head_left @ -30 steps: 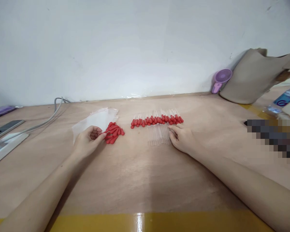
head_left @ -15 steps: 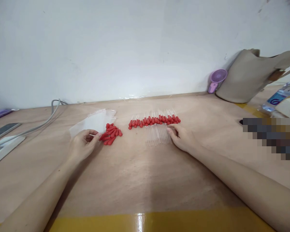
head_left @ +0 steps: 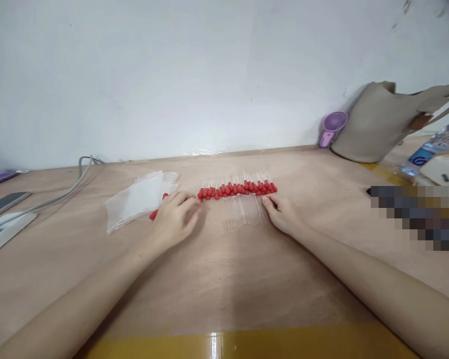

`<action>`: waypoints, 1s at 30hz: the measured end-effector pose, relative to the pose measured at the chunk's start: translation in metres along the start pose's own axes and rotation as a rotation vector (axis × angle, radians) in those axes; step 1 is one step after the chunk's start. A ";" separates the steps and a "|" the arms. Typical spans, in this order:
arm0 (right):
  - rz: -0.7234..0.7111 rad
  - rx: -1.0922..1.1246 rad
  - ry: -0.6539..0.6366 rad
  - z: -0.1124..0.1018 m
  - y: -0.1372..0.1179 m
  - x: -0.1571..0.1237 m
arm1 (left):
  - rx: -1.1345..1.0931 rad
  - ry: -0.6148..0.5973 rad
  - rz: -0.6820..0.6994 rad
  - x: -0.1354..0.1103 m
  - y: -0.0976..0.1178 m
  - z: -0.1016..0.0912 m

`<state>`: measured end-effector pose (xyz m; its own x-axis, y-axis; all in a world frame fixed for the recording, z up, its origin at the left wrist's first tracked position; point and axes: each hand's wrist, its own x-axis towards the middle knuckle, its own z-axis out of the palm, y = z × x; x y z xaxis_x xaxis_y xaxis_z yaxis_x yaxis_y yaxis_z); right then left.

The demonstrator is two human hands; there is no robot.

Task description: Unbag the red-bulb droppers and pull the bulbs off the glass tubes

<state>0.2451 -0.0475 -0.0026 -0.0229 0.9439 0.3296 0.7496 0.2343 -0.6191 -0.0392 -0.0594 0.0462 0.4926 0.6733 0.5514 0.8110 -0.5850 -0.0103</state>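
Note:
A row of droppers (head_left: 228, 189) with red rubber bulbs and clear glass tubes lies across the middle of the table. Bare glass dropper tubes (head_left: 243, 212) lie side by side just in front of it. At their right end, my right hand (head_left: 280, 212) pinches the upper end of a glass tube between thumb and forefinger. My left hand (head_left: 177, 217) is left of the row with curled fingers, over a pile of loose red rubber bulbs (head_left: 153, 215), most of it hidden. What its fingertips hold is blurred and cannot be made out.
Clear plastic bags (head_left: 134, 199) lie behind my left hand. A phone (head_left: 7, 205), a grey cable (head_left: 65, 192) and a white box (head_left: 11, 232) are at the left. A purple fan (head_left: 335, 122), a beige bag (head_left: 374, 124) and a water bottle (head_left: 421, 157) stand at the right.
My left hand has moved right from the pile's left side, across the loose red bulbs towards the dropper row. My right hand stays at the right end of the glass tubes.

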 end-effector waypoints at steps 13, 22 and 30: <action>-0.048 -0.034 0.000 -0.001 -0.005 0.002 | 0.072 -0.195 0.053 0.104 0.031 0.076; -0.057 -0.025 0.000 -0.001 -0.005 0.003 | 0.111 0.006 -0.179 0.099 0.038 0.075; -0.276 0.077 0.305 0.001 -0.003 -0.001 | -0.155 -0.017 -0.114 0.036 0.023 0.036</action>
<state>0.2422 -0.0490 -0.0014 -0.0105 0.7338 0.6792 0.6905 0.4966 -0.5258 0.0080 -0.0326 0.0358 0.4069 0.7460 0.5271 0.8040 -0.5664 0.1810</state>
